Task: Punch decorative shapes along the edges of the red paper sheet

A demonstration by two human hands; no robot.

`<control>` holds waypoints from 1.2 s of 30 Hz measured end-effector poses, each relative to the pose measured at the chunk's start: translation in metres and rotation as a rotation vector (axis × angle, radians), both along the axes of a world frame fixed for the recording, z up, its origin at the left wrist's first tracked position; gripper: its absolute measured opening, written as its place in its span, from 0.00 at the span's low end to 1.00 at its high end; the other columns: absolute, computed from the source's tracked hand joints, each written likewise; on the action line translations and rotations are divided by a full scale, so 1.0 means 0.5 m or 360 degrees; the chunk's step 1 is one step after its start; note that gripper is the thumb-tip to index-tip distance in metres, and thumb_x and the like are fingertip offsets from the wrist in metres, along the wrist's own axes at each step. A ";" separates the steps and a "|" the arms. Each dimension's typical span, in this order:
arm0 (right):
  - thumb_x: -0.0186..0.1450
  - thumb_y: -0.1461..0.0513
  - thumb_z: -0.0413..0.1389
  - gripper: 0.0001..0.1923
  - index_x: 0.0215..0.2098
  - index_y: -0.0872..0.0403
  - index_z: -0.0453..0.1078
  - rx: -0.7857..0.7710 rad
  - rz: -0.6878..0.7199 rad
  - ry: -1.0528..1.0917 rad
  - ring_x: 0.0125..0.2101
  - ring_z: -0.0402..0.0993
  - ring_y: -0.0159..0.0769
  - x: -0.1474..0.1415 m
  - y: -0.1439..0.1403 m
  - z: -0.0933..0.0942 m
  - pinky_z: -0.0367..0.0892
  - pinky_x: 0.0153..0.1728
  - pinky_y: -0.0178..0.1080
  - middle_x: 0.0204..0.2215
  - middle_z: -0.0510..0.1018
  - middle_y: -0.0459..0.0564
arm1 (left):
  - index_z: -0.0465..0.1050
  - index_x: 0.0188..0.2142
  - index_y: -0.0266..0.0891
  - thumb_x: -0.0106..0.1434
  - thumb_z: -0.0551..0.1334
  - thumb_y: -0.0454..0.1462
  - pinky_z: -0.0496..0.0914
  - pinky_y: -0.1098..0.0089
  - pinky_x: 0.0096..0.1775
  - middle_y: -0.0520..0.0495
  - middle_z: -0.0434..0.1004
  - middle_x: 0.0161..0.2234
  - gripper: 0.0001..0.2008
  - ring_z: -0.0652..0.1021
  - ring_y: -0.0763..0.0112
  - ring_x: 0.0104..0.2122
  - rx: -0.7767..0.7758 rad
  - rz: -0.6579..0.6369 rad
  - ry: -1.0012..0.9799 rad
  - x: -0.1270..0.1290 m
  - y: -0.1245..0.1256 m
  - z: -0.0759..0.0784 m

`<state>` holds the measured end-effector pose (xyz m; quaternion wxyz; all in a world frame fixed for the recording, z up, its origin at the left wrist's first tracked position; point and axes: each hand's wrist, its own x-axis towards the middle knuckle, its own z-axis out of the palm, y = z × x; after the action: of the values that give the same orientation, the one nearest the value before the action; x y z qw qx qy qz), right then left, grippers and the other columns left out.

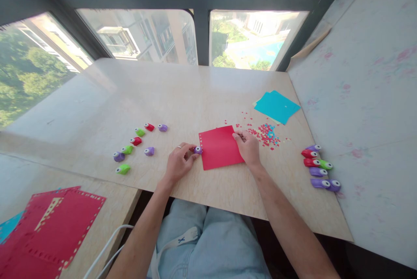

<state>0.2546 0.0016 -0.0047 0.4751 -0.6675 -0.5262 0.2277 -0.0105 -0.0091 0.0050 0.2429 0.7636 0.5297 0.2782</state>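
Holding a purple punch (198, 150) between thumb and fingers, the left hand (180, 162) has it right at the left edge of a red sheet (220, 149), which lies on the tabletop (192, 96) between the two hands. From that left grip the sheet stretches off to the right; its left edge runs roughly away from the person, holes along the part beyond the punch and none visible nearer. The left hand is the closer one to that edge. At the opposite edge, the right hand (249, 148) pinches the sheet beside scattered confetti (265, 135). Whether the punch is pressed down, I can't tell.
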 end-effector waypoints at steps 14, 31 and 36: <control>0.61 0.53 0.55 0.15 0.36 0.56 0.77 0.0004 -0.0073 0.0066 0.34 0.78 0.44 0.010 0.004 -0.003 0.70 0.39 0.44 0.34 0.82 0.56 | 0.73 0.43 0.43 0.63 0.64 0.39 0.64 0.72 0.35 0.51 0.75 0.37 0.09 0.71 0.75 0.29 0.0019 -0.0014 0.0028 0.001 -0.001 0.002; 0.61 0.55 0.54 0.14 0.35 0.56 0.77 -0.0007 -0.0022 -0.0003 0.33 0.77 0.43 0.006 0.012 -0.002 0.69 0.38 0.41 0.33 0.82 0.55 | 0.73 0.44 0.43 0.64 0.63 0.41 0.65 0.71 0.35 0.50 0.75 0.38 0.10 0.71 0.74 0.29 0.0016 -0.0018 0.0016 0.001 0.000 0.000; 0.61 0.56 0.55 0.12 0.34 0.54 0.77 -0.0041 0.0100 -0.0033 0.32 0.77 0.41 0.006 0.009 0.003 0.69 0.37 0.40 0.32 0.82 0.52 | 0.73 0.44 0.43 0.64 0.62 0.43 0.66 0.71 0.35 0.49 0.76 0.38 0.11 0.71 0.74 0.29 0.0021 -0.0026 0.0000 0.000 0.000 -0.001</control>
<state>0.2574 0.0063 -0.0033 0.4537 -0.6589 -0.5489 0.2422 -0.0107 -0.0093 0.0043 0.2401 0.7695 0.5215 0.2796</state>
